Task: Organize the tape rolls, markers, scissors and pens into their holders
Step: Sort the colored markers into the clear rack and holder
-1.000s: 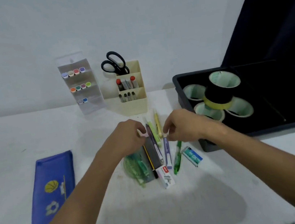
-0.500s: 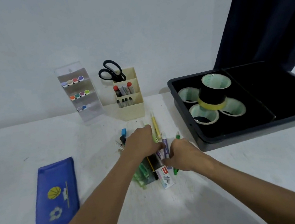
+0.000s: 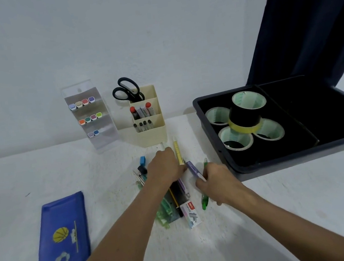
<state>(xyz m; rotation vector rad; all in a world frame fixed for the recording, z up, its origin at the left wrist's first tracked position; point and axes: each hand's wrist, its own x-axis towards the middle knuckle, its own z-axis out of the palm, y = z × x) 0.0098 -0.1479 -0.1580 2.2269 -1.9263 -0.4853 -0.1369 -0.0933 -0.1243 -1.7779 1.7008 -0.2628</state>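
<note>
A loose pile of pens and small stationery lies on the white table before me. My left hand (image 3: pixel 165 168) rests on the pile, fingers curled over a yellow pen (image 3: pixel 178 153). My right hand (image 3: pixel 215 183) pinches a purple pen (image 3: pixel 192 168), its tip lifted toward the left hand. A green pen (image 3: pixel 205 201) lies under the right hand. The cream holder (image 3: pixel 151 129) at the back holds black scissors (image 3: pixel 126 90), markers and pens. A clear rack (image 3: pixel 93 119) beside it holds coloured markers. Several tape rolls (image 3: pixel 245 113) sit in the black tray (image 3: pixel 221 156).
A blue pencil case (image 3: pixel 60 241) lies flat at the near left. A small staples box (image 3: pixel 191 214) sits at the pile's near end. A blue and a black cap (image 3: pixel 142 164) lie left of the pile. A dark curtain (image 3: pixel 314 15) hangs behind the tray.
Both hands moved nearer along the pile. My right hand took hold of the purple pen and lifted its end. The camera view shifted slightly.
</note>
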